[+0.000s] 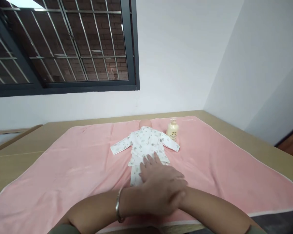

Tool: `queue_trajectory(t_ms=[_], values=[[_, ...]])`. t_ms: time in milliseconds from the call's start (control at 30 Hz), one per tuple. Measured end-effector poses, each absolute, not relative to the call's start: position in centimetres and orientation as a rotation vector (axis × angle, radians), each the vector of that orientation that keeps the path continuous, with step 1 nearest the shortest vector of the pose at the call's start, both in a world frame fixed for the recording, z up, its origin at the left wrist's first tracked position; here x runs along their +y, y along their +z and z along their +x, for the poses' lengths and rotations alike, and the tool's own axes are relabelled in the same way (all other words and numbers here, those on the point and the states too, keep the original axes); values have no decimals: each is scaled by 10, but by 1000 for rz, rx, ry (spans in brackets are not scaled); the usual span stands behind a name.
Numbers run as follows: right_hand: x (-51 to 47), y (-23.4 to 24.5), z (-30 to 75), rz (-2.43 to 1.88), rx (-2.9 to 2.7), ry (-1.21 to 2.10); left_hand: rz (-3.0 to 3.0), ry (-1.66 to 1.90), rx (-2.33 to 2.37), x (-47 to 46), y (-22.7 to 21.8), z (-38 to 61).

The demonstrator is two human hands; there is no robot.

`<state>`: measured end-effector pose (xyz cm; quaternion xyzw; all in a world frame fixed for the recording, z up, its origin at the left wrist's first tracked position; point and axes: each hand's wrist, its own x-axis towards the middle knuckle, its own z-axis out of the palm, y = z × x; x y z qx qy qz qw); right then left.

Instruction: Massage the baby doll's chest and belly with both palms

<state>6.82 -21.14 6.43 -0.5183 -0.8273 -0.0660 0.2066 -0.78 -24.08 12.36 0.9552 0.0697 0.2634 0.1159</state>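
Observation:
My right hand reaches forward with its fingers stretched out and slightly spread. It is over the lower part of a doll's white printed outfit; whether it touches the cloth I cannot tell. Across the back of my right hand and wrist lies my left hand, blurred, with a bracelet on its wrist. Its finger shape is smeared. The doll lies with its sleeves spread and its round head at the far end. My forearms and hands hide the lower trouser legs. Beside one sleeve stands a pale yellow pump bottle.
A pink blanket covers much of the wooden table, with some creases. White walls rise behind and to the right. A barred window with a dark frame is at the upper left.

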Motion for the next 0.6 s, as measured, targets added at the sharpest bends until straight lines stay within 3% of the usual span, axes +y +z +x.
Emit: queue_trajectory(t_ms=[167,400,600], values=[[-192,60,53,-1189,-2493,-387,2975,652,-10,-271,120,48],[-171,35,61,-1231,-2478,-137,2998,495,-189,-267,91,89],[-168,30,62,-1193,-2496,-87,2914,281,-341,-256,96,106]])
